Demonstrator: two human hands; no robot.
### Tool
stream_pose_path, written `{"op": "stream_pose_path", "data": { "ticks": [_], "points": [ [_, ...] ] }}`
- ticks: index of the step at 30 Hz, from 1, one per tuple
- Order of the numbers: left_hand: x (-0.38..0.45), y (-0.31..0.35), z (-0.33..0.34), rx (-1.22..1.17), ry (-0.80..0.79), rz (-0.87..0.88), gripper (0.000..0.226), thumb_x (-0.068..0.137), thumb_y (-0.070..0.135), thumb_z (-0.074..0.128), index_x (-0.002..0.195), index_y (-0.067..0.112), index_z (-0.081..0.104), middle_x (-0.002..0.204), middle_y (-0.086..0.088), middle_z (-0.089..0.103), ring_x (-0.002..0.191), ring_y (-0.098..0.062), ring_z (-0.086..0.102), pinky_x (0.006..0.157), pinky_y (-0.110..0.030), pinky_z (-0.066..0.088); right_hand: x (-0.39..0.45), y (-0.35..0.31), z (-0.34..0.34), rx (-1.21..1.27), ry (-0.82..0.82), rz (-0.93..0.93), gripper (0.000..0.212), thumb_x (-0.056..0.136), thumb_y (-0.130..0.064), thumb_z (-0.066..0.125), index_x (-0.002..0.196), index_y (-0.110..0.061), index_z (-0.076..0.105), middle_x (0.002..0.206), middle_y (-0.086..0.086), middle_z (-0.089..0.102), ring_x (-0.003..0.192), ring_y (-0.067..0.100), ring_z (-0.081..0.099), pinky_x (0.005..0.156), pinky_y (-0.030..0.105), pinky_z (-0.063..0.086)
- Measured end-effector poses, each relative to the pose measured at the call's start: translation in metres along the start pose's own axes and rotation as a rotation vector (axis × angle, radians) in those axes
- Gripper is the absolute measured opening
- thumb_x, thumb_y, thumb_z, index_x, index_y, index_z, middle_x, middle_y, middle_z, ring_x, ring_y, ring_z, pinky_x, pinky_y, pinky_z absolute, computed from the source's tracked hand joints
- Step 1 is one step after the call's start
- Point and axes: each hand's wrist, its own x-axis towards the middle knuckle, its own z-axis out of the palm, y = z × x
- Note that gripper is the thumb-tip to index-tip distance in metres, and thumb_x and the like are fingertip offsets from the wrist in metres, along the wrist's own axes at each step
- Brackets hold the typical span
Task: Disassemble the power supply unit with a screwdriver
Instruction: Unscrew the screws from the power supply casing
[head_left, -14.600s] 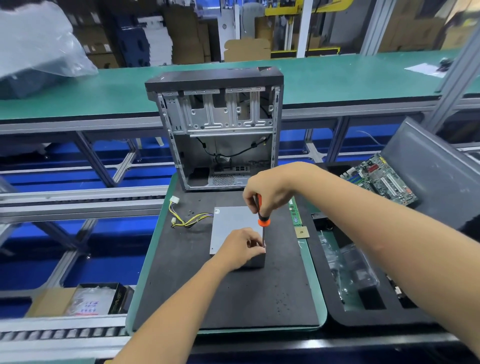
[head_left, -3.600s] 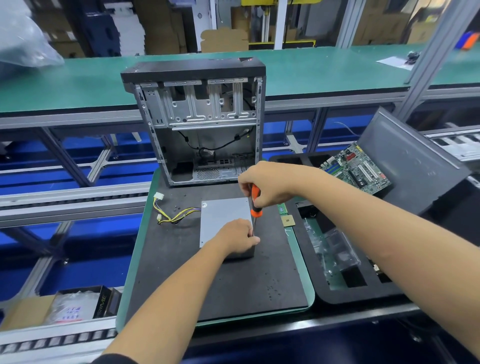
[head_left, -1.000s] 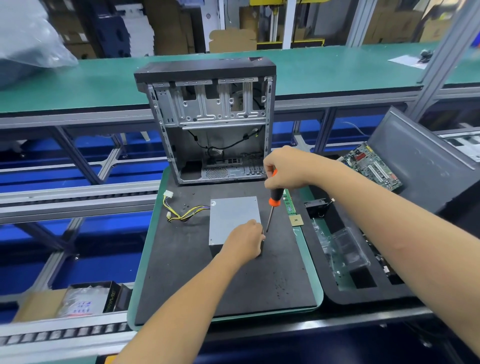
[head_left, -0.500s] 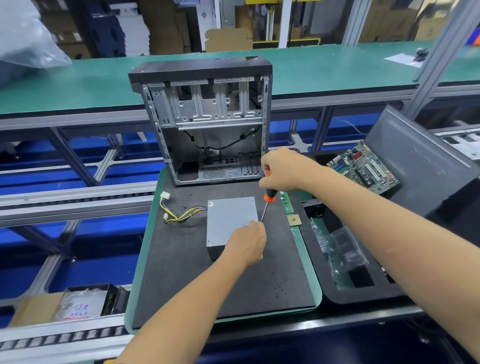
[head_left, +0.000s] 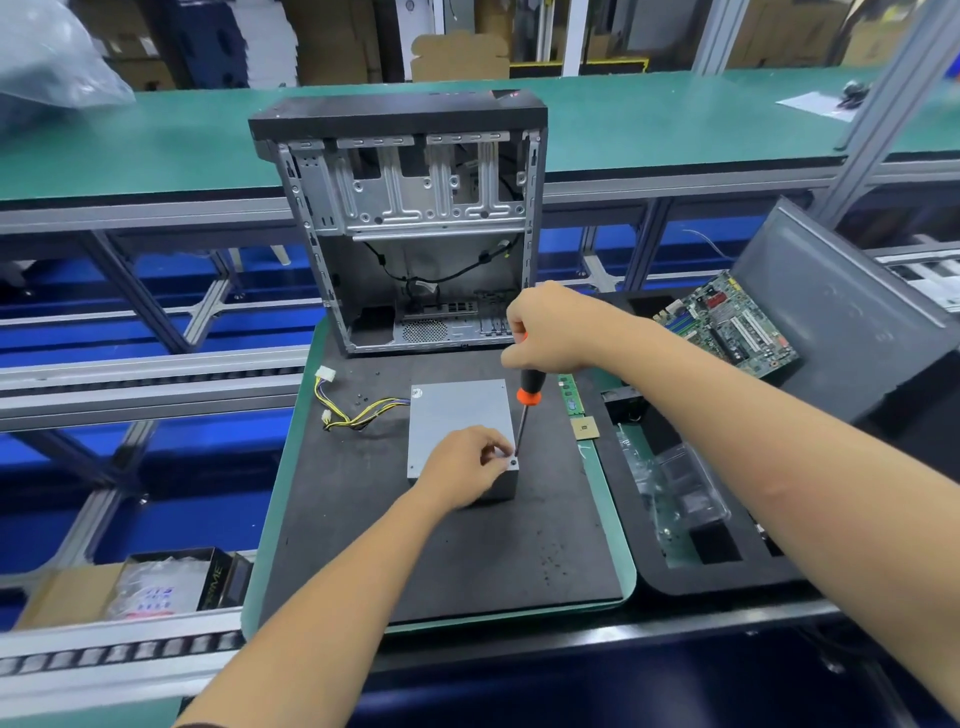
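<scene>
- The left hand (head_left: 464, 464) rests on the near right corner of the power supply unit (head_left: 457, 415). Its fingers are curled and pinched together just beside a small dark screw hole (head_left: 514, 461); if a screw is between them, I cannot tell, it is too small.
- The power supply unit is a grey metal box. It lies flat near the middle of the black mat (head_left: 363, 519), which sits on a green tray (head_left: 613, 519).
- The tip of the screwdriver (head_left: 525, 402) is at the same near right corner of the box, very close to the screw hole. The shaft leans up and a little to the right.
- The right hand (head_left: 553, 327) grips the top of the black and orange handle with the fingers closed around it.
- Yellow and black cables (head_left: 358, 413) with white plugs come out of the far left side of the unit and lie on the mat.
- On the right edge of the mat are a green memory stick (head_left: 570, 396) and a small square processor chip (head_left: 585, 428), near each other.
- At the far end of the mat, an open computer case (head_left: 415, 218) stands upright, with its open side toward the person.
- To the right, a motherboard (head_left: 727, 327) leans in a black foam tray (head_left: 701, 577).
</scene>
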Motion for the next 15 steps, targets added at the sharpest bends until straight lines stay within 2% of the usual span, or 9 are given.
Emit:
{"op": "stream_pose_path", "data": {
  "ticks": [3,7,15],
  "points": [
    [0.0013,0.0019,0.0038,0.018,0.032,0.002,0.007,0.084,0.025,0.065,0.087,0.026,0.071,0.083,0.005,0.061,0.065,-0.005,0.048,0.058,-0.019,0.034,0.0006,0.0002,0.0011,0.005,-0.007,0.005,0.026,0.08,-0.028,0.062,0.071,-0.007,0.048,0.068,0.009,0.046,0.058,0.02,0.033,0.051,0.03,0.03],
    [0.0012,0.003,0.0053,0.017,0.037,-0.011,0.006,0.082,0.029,0.068,0.085,0.026,0.072,0.083,0.007,0.06,0.064,-0.004,0.047,0.057,-0.021,0.034,0.0014,0.0003,0.0047,0.009,-0.013,0.025,0.023,0.079,-0.027,0.062,0.075,-0.006,0.054,0.07,0.01,0.052,0.058,0.021,0.038,0.052,0.029,0.033],
    [0.0024,0.0016,0.0061,0.013,0.042,-0.02,0.004,0.082,0.03,0.069,0.08,0.027,0.069,0.079,0.012,0.056,0.064,-0.002,0.048,0.058,-0.021,0.033,0.0,-0.0011,0.0052,0.03,-0.034,0.017,0.022,0.078,-0.025,0.061,0.072,-0.008,0.048,0.065,0.007,0.047,0.057,0.022,0.034,0.05,0.028,0.03]
  ]
}}
